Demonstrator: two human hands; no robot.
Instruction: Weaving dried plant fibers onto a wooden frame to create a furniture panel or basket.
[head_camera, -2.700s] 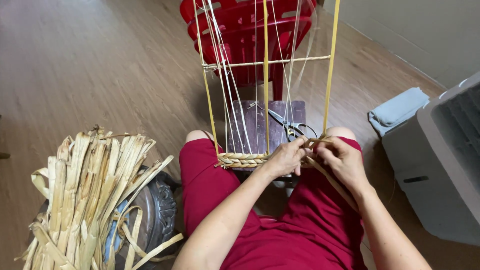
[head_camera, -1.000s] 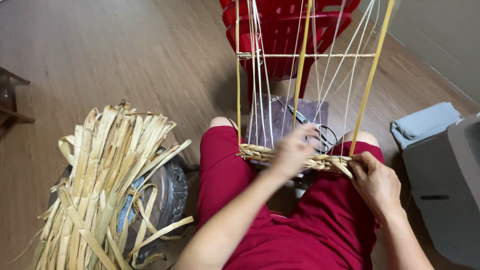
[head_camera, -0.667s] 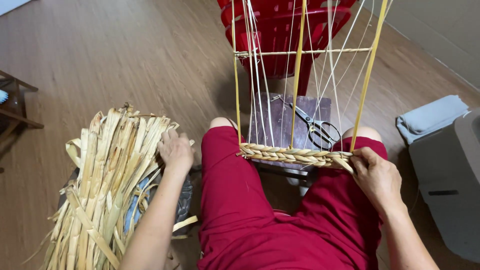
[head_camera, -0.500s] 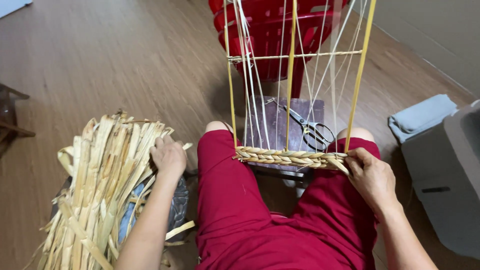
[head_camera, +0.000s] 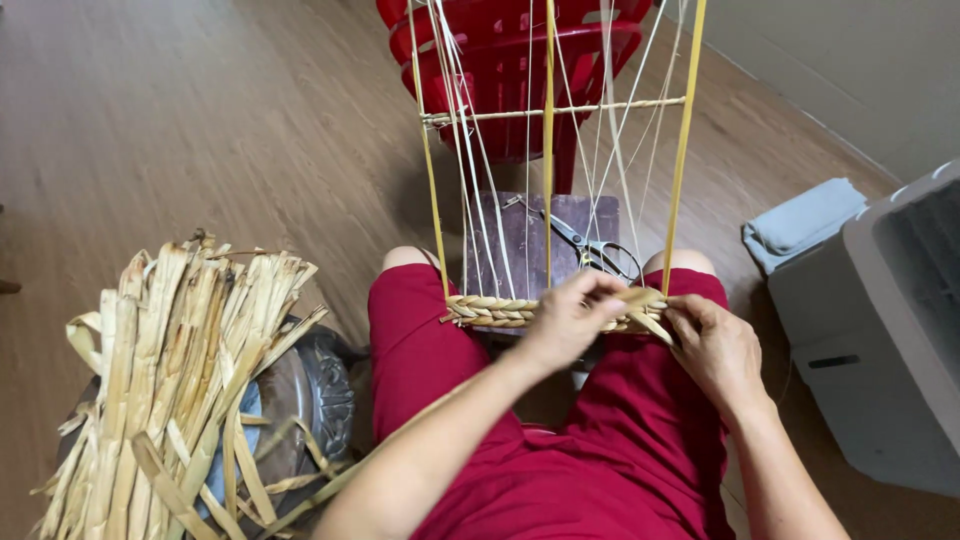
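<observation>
Brown wooden floor (head_camera: 200, 130) carries everything; on it stand a red plastic chair (head_camera: 520, 60) and a grey appliance (head_camera: 880, 340). A folded pale-blue cloth (head_camera: 800, 220) lies beside that; a bundle of dried straw strips (head_camera: 170, 370) sits left.

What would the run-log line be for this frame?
left hand: on woven braid | right hand: gripping braid end | frame: upright on lap | scissors: on stool | straw bundle: beside left leg

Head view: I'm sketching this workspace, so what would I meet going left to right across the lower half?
Bundle of dried straw strips → braided straw band → left hand → right hand → folded blue-grey cloth → grey plastic appliance.
</observation>
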